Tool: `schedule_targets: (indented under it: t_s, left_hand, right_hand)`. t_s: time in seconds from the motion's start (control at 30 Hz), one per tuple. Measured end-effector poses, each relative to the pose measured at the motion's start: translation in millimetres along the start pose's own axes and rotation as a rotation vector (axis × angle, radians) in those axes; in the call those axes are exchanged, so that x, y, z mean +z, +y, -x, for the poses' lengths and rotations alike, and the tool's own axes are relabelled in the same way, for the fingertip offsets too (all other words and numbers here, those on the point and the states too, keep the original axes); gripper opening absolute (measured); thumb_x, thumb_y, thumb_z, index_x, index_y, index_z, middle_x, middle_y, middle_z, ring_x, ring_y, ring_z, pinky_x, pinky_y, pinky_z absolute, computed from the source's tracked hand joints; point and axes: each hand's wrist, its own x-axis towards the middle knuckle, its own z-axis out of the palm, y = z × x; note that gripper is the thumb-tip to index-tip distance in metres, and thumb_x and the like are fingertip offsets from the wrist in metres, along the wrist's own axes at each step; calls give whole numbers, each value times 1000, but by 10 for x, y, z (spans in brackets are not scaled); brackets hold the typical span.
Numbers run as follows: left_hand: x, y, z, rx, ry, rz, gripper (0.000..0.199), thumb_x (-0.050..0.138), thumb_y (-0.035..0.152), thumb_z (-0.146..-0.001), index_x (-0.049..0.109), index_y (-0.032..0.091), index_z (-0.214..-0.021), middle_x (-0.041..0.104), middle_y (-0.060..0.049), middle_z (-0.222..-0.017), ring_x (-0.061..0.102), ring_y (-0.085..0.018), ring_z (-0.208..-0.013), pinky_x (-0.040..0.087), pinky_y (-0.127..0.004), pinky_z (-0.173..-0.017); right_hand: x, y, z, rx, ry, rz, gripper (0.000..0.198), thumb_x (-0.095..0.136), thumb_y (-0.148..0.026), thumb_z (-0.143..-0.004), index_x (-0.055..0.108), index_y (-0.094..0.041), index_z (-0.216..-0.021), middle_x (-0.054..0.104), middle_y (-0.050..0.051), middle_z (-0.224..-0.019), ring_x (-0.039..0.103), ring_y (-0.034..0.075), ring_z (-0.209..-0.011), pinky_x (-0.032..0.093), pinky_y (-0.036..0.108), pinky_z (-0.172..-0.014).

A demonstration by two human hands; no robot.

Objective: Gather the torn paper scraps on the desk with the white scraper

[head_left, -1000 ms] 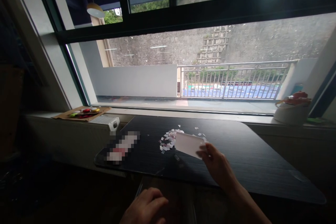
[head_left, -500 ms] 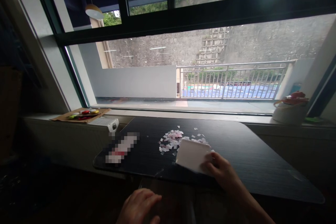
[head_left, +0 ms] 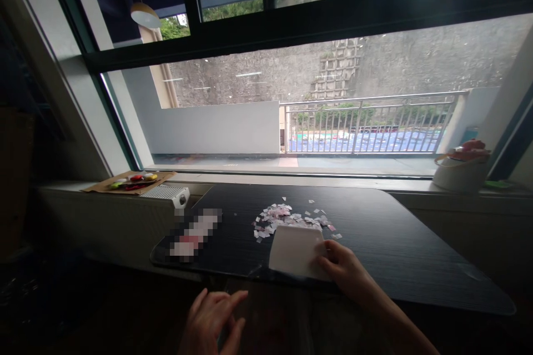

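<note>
My right hand (head_left: 338, 262) pinches the right side of a pale, square, shallow tray (head_left: 293, 252), fingers closed on its edge. The tray lies at or just above the near edge of the dark table (head_left: 375, 244). Directly beyond it is a loose pile of small white and pinkish paper scraps (head_left: 272, 219), partly covered by the tray's far edge. Below the table's front edge, my left hand (head_left: 216, 319) hangs in the air with its fingers apart and nothing in it.
On the table's left part lies a blurred-out white and red item (head_left: 195, 236). A brown board with colourful pieces (head_left: 135, 180) rests on the sill beside a white heater unit (head_left: 169, 195). A white bucket (head_left: 460, 172) stands at the right. Behind is a large window.
The tray and my right hand have moved slightly left and nearer to me, uncovering more scraps on the right. My left hand has shifted a little, its fingers spreading.
</note>
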Motion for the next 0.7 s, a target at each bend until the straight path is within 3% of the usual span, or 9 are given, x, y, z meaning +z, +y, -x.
schedule_targets:
  t_s: [0.1,0.17,0.27,0.33,0.47,0.53,0.6,0.7]
  left_hand:
    - [-34,37,-111,117,112,22,34,58,20,-74,61,30,-107,69,-1,-88,65,-18,-87,53,-31,-83]
    - [-58,79,-195,152,160,40,34,59,18,-71,63,28,-103,69,-1,-92,64,-19,-90,54,-30,-79]
    - [-75,150,-297,116,179,81,28,58,19,-74,63,28,-101,66,3,-69,66,-16,-71,53,-36,-83]
    - [-74,186,-338,76,177,119,26,56,20,-77,63,27,-101,65,4,-65,64,-14,-64,54,-36,-83]
    - [-51,188,-362,29,129,144,32,53,16,-75,64,27,-102,68,-3,-96,64,-18,-90,55,-31,-79]
    - [-28,154,-349,4,122,118,38,53,16,-74,62,28,-109,64,-5,-110,60,-21,-103,53,-35,-86]
    - [-2,113,-323,-16,125,84,51,52,16,-74,51,29,-124,57,-5,-124,52,-24,-117,48,-40,-94]
    - [36,65,-274,-25,103,48,75,51,14,-74,23,31,-141,43,-7,-140,38,-27,-129,40,-48,-101]
  right_hand:
    - [-71,-3,53,2,-58,-74,21,64,-30,-67,60,-15,-81,72,6,-80,68,24,-77,53,33,-65]
    - [-180,14,62,2,-16,-104,24,66,-33,-66,61,-16,-82,72,6,-78,68,24,-76,53,32,-64]
    - [-339,53,39,26,108,-72,27,68,-35,-62,61,-17,-81,73,5,-75,68,25,-73,53,32,-61]
    - [-383,75,28,40,148,-13,27,68,-34,-60,61,-17,-80,73,5,-74,68,25,-72,52,32,-61]
    - [-298,93,71,32,136,43,24,63,-35,-62,61,-17,-77,71,5,-72,66,24,-69,50,30,-57]
    - [-226,86,112,28,101,37,22,63,-35,-63,60,-17,-76,70,4,-71,65,22,-66,48,28,-55]
    - [-178,68,145,24,49,11,21,63,-34,-64,60,-17,-76,70,4,-71,65,21,-67,48,28,-56]
    - [-190,37,159,36,3,-57,24,64,-35,-65,60,-17,-79,71,5,-76,66,23,-74,50,29,-61]
